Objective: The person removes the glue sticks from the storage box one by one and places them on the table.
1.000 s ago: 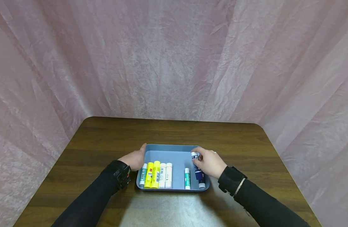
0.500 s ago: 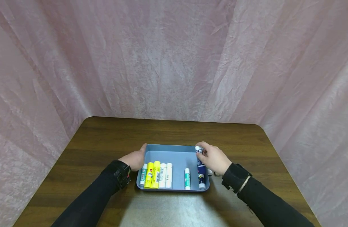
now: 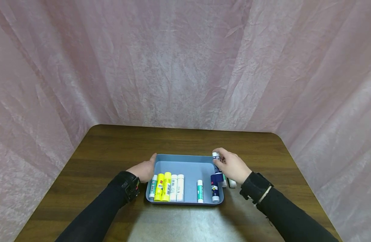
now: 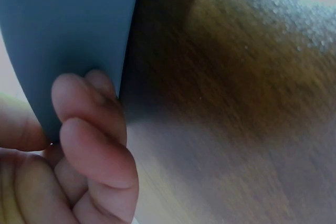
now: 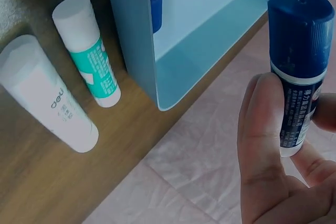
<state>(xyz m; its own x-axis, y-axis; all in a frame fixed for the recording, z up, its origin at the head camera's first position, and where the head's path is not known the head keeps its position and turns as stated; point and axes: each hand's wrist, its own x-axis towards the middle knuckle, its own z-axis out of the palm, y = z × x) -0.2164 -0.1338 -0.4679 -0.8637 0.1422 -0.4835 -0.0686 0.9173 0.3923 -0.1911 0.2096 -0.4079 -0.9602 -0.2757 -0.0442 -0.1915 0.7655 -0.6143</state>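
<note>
My right hand (image 3: 232,167) holds a dark blue glue stick (image 5: 300,40) between thumb and fingers, over the right rim of a blue tray (image 3: 185,157). Its cap end points toward me. Below it in the tray lies another dark blue glue stick (image 3: 215,190). My left hand (image 3: 144,170) grips the tray's left side, with curled fingers (image 4: 94,150) against the outer wall and the thumb at the edge. Along the tray's front left lie a green-and-white glue stick (image 3: 153,187), two yellow glue sticks (image 3: 162,187) and two white glue sticks (image 3: 176,189). A teal glue stick (image 3: 200,191) lies apart.
Just outside the tray's right wall, a teal-and-white glue stick (image 5: 90,56) and a white glue stick (image 5: 48,95) lie on the wooden table (image 3: 185,141). Pink cloth (image 3: 185,67) hangs behind the table.
My right hand has carried the dark blue glue stick rightward and away from me, from inside the tray to its right rim. Glue sticks beside the tray have come into view. The left hand stays put.
</note>
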